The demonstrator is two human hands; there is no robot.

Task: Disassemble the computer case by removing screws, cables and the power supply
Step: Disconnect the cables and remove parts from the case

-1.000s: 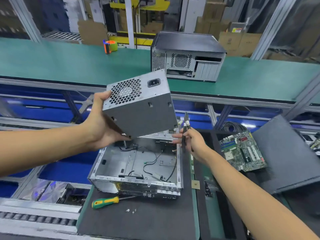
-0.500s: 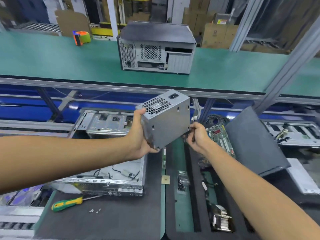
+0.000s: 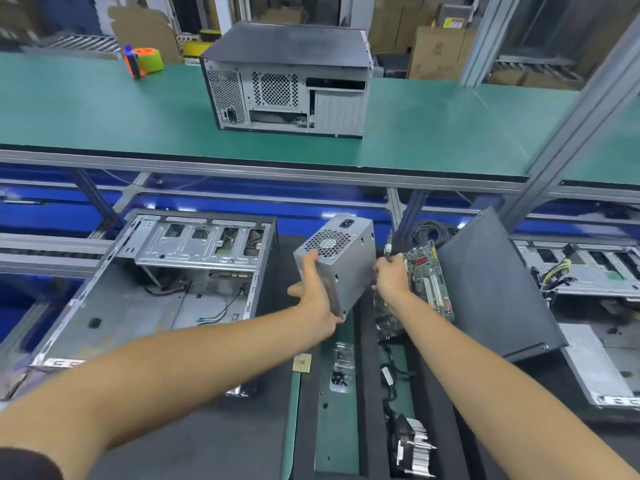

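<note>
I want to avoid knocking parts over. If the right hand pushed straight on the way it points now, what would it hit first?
Most likely the motherboard propped just beyond the right hand, with the dark side panel behind it; depth is hard to judge.

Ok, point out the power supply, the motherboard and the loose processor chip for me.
power supply [image 3: 349, 268]: head view, on its plain grey side panel.
motherboard [image 3: 431, 278]: head view, on the board near its white slots.
processor chip [image 3: 302, 362]: head view, on its gold face.
</note>
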